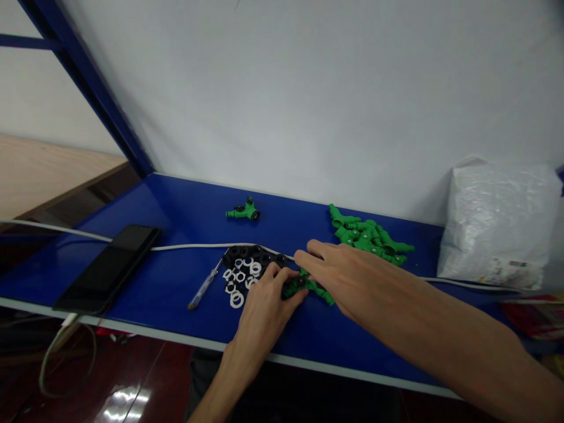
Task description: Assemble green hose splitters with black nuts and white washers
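My left hand [265,299] rests on the blue table [176,205], fingers curled round one end of a green plastic connector [308,286]. My right hand [341,273] lies over the same connector from the right, fingers stretched toward the left, covering most of it. Just left of my hands lie several white rings [240,281] and several black rings [255,256]. A pile of green connectors [368,235] sits behind my right hand. One separate green connector [244,211] lies farther back near the wall.
A small screwdriver [204,285] lies left of the rings. A dark phone [110,265] rests at the table's left front. A white cable [189,247] runs across the table. A white plastic bag [496,226] stands at the right against the white wall.
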`<state>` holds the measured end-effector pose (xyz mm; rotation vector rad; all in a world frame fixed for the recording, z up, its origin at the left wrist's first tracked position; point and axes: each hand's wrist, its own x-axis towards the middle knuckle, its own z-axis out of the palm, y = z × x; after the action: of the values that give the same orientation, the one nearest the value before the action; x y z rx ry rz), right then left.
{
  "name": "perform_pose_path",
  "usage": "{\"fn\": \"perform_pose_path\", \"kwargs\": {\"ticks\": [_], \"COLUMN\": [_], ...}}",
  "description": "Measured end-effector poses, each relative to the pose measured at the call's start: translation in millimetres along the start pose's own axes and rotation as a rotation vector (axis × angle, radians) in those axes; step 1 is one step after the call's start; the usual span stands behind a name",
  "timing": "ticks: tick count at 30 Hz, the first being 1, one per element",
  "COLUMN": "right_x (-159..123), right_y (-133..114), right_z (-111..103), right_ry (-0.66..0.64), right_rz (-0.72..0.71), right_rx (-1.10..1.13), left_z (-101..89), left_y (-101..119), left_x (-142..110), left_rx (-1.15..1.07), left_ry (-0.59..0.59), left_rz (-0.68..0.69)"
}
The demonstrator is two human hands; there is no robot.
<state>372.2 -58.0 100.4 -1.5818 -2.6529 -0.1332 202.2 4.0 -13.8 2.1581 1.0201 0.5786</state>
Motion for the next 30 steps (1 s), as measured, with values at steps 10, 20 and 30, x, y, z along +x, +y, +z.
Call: {"fn": "perform_pose_path", "kwargs": {"ticks": [10,20,30], "right_x": [12,-13,-1], "right_y": [5,1,0], "right_z": [7,-2,-6], "right_ry": [0.021,0.039,0.01], "right_rz": [-0.017,-0.085,-0.03], "right_rx": [-0.15,-0.119,-0.016], "left_z": [0.0,-0.6,-4.5], "left_y": [2,0,6], "left_x": [0,-1,0], "left_rx": [0.036,0.014,-0.003], "left_ry": [0.005,0.011,-0.016], "left_rz": [0.001,0.0,-0.025]}}
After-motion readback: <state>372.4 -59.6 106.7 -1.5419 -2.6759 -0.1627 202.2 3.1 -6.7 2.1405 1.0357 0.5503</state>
